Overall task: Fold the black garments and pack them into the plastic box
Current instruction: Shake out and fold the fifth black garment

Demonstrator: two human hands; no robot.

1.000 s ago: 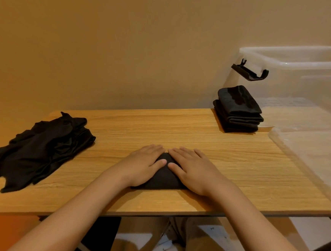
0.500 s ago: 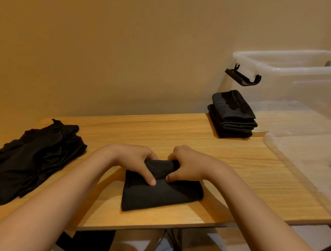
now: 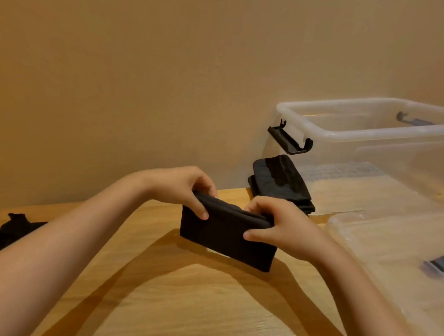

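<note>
Folded black garment [image 3: 227, 235] is held over the table [image 3: 207, 309], top edge pinched in the curled fingers of left hand [image 3: 186, 189] and right hand [image 3: 282, 226]; recommend level, even grips so layers stay aligned when set on the folded stack [image 3: 280, 181] beside the plastic box [image 3: 374, 130].

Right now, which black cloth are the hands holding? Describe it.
Look at the wooden table. Above its middle, the left hand and right hand pinch a folded black garment by its top edge. Unlike the folded stack beside the plastic box and the loose heap, it alone is held.
</note>
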